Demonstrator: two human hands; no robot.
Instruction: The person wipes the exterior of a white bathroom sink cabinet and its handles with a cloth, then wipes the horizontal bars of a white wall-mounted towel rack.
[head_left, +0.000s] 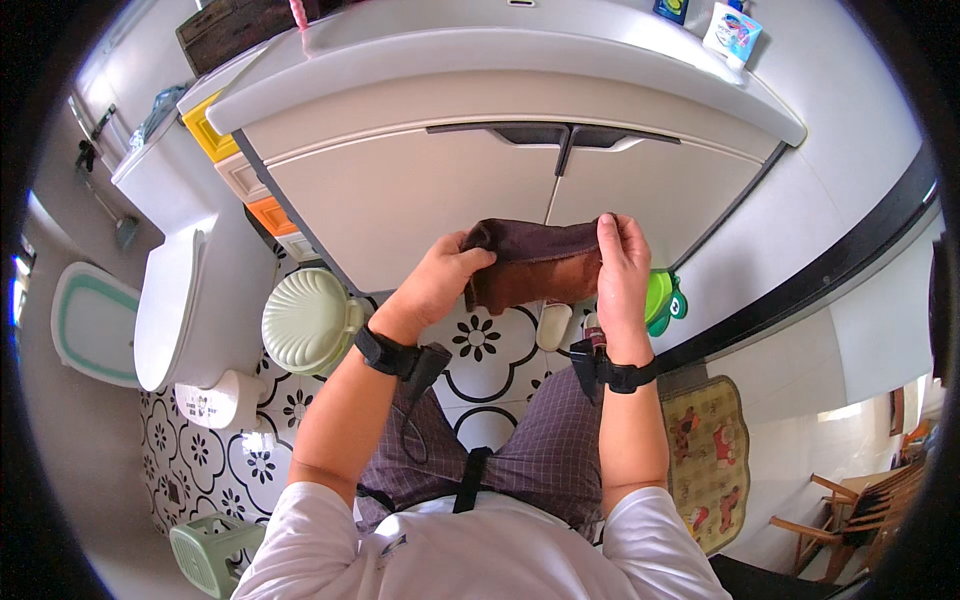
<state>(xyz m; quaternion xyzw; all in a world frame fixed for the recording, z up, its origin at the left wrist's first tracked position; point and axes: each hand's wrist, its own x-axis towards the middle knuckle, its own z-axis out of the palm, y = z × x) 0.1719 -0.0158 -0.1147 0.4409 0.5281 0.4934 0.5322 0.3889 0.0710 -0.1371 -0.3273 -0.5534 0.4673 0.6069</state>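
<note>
A folded brown cloth is stretched between my two hands, in front of the cream doors of a vanity cabinet. Its upper part is dark brown, the lower part a more reddish brown. My left hand pinches the cloth's left end between thumb and fingers. At the opposite upper corner, my right hand grips it with the thumb on top; some fingers are hidden behind. Both wrists wear black straps with small devices.
Left of the cabinet stand a toilet, a pale green shell-lidded bin, a white stool and a green stool. Below the cloth lies a slipper. A green frog-shaped item sits by the right wall, near a patterned mat.
</note>
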